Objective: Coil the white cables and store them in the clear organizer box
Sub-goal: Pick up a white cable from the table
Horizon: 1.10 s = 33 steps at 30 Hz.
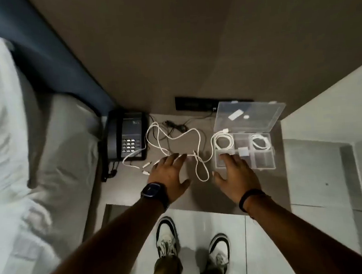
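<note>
A clear organizer box [264, 165] stands open on the grey table, its lid [257, 115] tilted back. One coiled white cable [224, 143] lies in its left compartment, another coil [260, 142] in the right one, and a white plug [243, 152] sits between them. A loose white cable [177, 137] sprawls over the table from the phone to the box. My left hand [169, 175] hovers flat over the loose cable, fingers spread and empty. My right hand [236, 175] is spread at the box's near left corner, holding nothing.
A black desk phone [129, 138] stands at the table's left, with thin black wires [175, 126] behind the loose cable. A black socket strip [193, 104] sits on the wall. A bed with white linen [17, 146] lies left. My shoes [167, 237] are on the tiled floor below.
</note>
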Available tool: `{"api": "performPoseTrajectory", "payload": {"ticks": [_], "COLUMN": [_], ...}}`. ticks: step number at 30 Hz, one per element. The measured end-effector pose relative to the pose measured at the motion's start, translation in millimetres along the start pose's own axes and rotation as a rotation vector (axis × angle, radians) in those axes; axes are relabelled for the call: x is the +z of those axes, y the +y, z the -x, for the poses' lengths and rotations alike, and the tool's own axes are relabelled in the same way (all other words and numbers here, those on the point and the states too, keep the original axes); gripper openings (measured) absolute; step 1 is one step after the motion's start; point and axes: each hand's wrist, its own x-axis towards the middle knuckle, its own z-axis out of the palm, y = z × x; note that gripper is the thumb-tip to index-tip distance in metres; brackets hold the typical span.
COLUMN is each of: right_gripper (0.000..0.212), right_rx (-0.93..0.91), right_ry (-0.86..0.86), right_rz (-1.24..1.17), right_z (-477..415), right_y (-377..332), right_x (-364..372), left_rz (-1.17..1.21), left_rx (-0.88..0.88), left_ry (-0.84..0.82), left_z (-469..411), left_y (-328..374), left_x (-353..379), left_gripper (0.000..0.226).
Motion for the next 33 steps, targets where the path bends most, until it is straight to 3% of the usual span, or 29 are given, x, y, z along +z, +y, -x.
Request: {"api": "performPoseTrajectory", "payload": {"ticks": [5, 10, 15, 19, 23, 28, 31, 33], "right_gripper": [0.031, 0.034, 0.023, 0.031, 0.017, 0.025, 0.027, 0.026], "right_rx": [0.154, 0.24, 0.195, 0.053, -0.081, -0.1, -0.048, -0.079], "right_ry": [-0.091, -0.109, 0.008, 0.166, 0.269, 0.348, 0.403, 0.42], "right_rz": [-0.143, -0.274, -0.322, -0.445, -0.453, -0.43, -0.516, -0.573], "right_z": [-32, -70, -87, -81, -84, -82, -82, -84], "right_y": [18, 25, 36, 37, 39, 54, 49, 34], "right_x": [85, 133, 153, 137, 106, 69, 47, 27], "left_rz": [0.045, 0.053, 0.065, -0.056, -0.065, -0.017, 0.099, 0.36], "left_rx": [0.014, 0.076, 0.15, 0.288, 0.353, 0.215, 0.199, 0.283], "left_ry": [-0.056, -0.062, -0.011, 0.039, 0.099, 0.233, 0.257, 0.16], "left_z": [-51, -87, -98, -109, -128, -142, -138, -128], "left_y": [-19, -26, -26, -26, -27, -30, -14, 13], "left_x": [61, 92, 106, 101, 75, 40, 25, 13], "left_gripper": [0.064, 0.063, 0.065, 0.048, 0.022, 0.016, 0.02, 0.025]}}
